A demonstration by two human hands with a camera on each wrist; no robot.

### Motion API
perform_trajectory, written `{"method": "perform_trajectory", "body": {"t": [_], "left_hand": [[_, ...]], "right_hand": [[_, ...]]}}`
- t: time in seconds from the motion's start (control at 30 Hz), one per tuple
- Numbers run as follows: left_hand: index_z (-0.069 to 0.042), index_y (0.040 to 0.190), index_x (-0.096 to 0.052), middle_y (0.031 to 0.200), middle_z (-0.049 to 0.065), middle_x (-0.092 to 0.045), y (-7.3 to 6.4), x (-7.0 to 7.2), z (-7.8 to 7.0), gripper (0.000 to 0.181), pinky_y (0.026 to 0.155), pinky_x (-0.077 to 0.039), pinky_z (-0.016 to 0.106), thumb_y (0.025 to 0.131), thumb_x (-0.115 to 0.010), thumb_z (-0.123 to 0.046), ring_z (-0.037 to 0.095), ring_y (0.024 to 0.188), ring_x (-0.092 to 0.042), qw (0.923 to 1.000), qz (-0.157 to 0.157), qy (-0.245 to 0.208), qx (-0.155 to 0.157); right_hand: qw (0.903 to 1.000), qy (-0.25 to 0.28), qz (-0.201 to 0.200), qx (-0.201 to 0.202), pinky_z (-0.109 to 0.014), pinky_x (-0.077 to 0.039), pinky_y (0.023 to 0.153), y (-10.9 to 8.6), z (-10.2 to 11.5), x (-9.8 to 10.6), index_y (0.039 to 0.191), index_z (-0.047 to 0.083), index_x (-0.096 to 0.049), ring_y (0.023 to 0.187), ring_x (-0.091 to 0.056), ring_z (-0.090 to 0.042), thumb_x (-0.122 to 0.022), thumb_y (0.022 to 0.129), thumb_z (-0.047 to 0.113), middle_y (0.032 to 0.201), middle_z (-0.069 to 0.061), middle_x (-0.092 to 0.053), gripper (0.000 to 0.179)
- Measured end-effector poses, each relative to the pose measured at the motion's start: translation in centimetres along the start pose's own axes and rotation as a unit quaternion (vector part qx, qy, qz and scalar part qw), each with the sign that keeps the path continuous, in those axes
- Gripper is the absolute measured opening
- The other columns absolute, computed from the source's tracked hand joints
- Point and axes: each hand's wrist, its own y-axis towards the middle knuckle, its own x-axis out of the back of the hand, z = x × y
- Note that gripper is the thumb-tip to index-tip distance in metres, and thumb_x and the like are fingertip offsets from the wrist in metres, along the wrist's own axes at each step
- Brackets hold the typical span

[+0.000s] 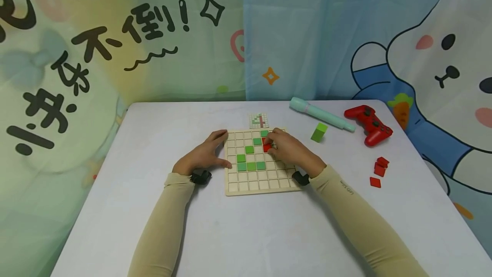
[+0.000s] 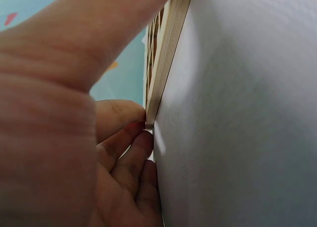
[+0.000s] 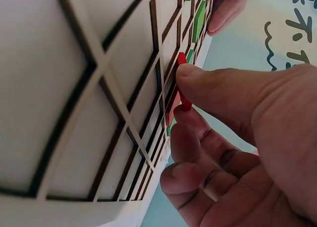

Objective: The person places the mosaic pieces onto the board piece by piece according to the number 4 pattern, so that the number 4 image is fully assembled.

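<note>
A wooden grid board [image 1: 255, 185] lies on the white table, with several green tiles [image 1: 250, 149] set in its squares. At its left edge, my left hand [image 1: 205, 153] rests with thumb and fingers spread, touching the side; the left wrist view shows the fingertips against the board's edge [image 2: 168, 53]. My right hand [image 1: 290, 148] is over the board's upper right part. Between thumb and index finger it pinches a red square tile [image 3: 183, 83], tilted on edge at the grid. Another red tile [image 1: 264, 141] sits in a square just beyond it.
A small pattern card [image 1: 258, 121] lies behind the board. To the right are a green block [image 1: 319, 132], a mint-green stick-shaped object [image 1: 323, 114], a red game controller [image 1: 369, 125] and several loose red tiles [image 1: 379, 170]. A printed curtain [image 1: 300, 33] hangs behind the table.
</note>
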Motion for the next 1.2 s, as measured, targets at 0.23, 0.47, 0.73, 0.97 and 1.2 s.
{"method": "perform_trajectory", "body": {"t": [0.23,0.47,0.73,0.97,1.2], "left_hand": [[-0.007,0.172,-0.019,0.181,0.007,-0.012,-0.1,0.0,-0.1,0.120,0.132,-0.029,0.052,0.083,-0.093,-0.042,0.032,0.168,-0.016,1.0000,-0.001,0.002,-0.001],[-0.008,0.172,-0.018,0.181,0.006,-0.011,0.0,0.0,0.0,0.120,0.133,-0.028,0.051,0.084,-0.092,-0.042,0.031,0.169,-0.015,1.0000,0.003,0.000,-0.003],[-0.007,0.172,-0.017,0.181,0.008,-0.011,0.0,-0.1,0.1,0.120,0.133,-0.028,0.052,0.084,-0.093,-0.041,0.032,0.168,-0.015,1.0000,0.003,-0.001,-0.003],[-0.008,0.172,-0.018,0.181,0.008,-0.012,0.1,-0.2,-0.3,0.120,0.133,-0.028,0.052,0.084,-0.093,-0.040,0.032,0.168,-0.015,1.0000,0.005,-0.006,-0.003],[-0.007,0.172,-0.018,0.181,0.007,-0.012,-0.2,-0.1,-0.3,0.119,0.133,-0.028,0.053,0.085,-0.092,-0.039,0.032,0.169,-0.014,1.0000,0.002,-0.007,0.005]], "right_hand": [[1.0000,-0.003,-0.006,0.001,-0.041,-0.055,0.087,0.0,0.1,-0.2,0.119,0.006,-0.072,0.098,-0.063,-0.025,-0.076,0.099,0.010,0.120,-0.012,-0.063,0.020],[0.9999,0.011,-0.010,-0.001,-0.041,-0.054,0.086,0.0,0.1,-0.3,0.115,0.005,-0.072,0.097,-0.061,-0.026,-0.076,0.099,0.008,0.117,-0.014,-0.061,0.017],[0.9990,0.042,0.003,-0.012,-0.043,-0.057,0.092,0.1,0.0,-0.2,0.118,0.002,-0.070,0.105,-0.066,-0.028,-0.076,0.099,0.009,0.116,-0.014,-0.066,0.020],[0.9975,0.054,-0.039,-0.024,-0.043,-0.056,0.090,-1.7,-1.0,0.4,0.129,0.004,-0.069,0.104,-0.066,-0.027,-0.066,0.106,0.010,0.115,-0.013,-0.069,0.024],[0.9940,0.035,-0.085,-0.060,-0.040,-0.055,0.085,-6.7,-2.5,2.1,0.129,0.006,-0.069,0.099,-0.063,-0.024,-0.064,0.107,0.012,0.114,-0.011,-0.069,0.023]]}}
